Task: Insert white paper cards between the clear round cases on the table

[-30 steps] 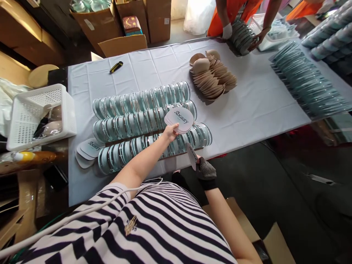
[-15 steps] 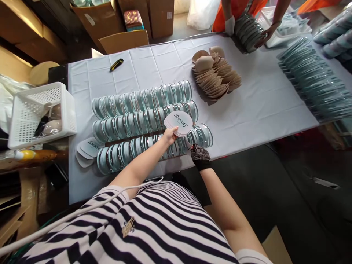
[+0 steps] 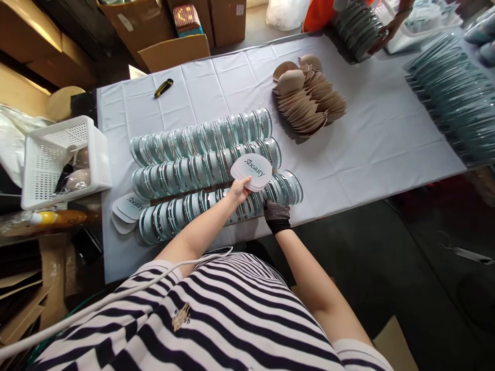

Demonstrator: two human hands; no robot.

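Under cards (image 3: 252, 170), left hand (image 3: 240, 190) part-hidden, grip of right hand (image 3: 277, 211) unclear

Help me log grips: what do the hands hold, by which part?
Left hand: printed white cards, by their near edge. Right hand: cannot be told from this view.

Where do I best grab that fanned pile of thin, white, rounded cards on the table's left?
Probably pinch the fanned pile of thin, white, rounded cards at its left edges, coming from the left: those edges lie staggered and exposed, while the front row of clear, round containers crowds its right.
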